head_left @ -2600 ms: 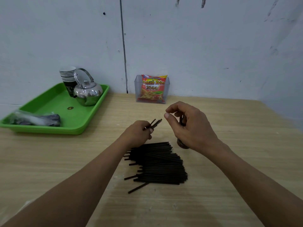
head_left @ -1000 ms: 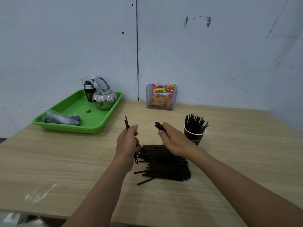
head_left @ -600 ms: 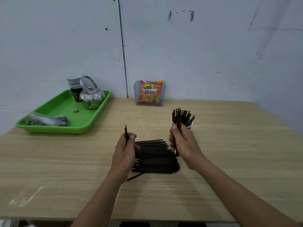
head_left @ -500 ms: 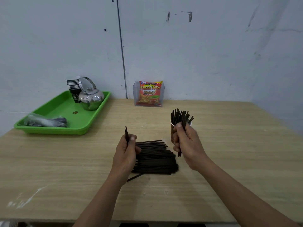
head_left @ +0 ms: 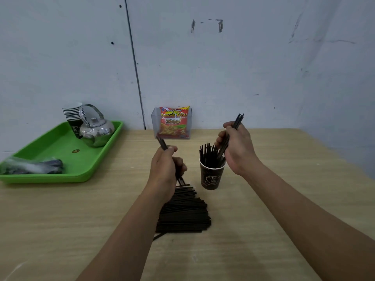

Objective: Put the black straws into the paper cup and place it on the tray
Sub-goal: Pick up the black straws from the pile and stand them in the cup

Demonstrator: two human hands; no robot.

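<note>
Black straws [head_left: 182,211] lie in a flat pile on the wooden worktop [head_left: 284,209], just in front of the dark paper cup [head_left: 212,177]. The cup stands upright on the worktop, well apart from the green tray [head_left: 56,147] at the far left, and more straws stand in it. Of the two hands, the right hand [head_left: 238,147] hovers above and just right of the cup, fingers curled round a slanted bundle of straws [head_left: 237,120] whose lower ends reach the cup's mouth. The left hand [head_left: 165,169], over the pile's far end, grips a few straws [head_left: 162,142], tilted. On the tray sit a steel kettle [head_left: 97,130], a stack of cups [head_left: 73,116] and a plastic-wrapped bundle [head_left: 30,168]. A snack packet [head_left: 174,122] stands in a clear holder [head_left: 155,122] against the wall.
</note>
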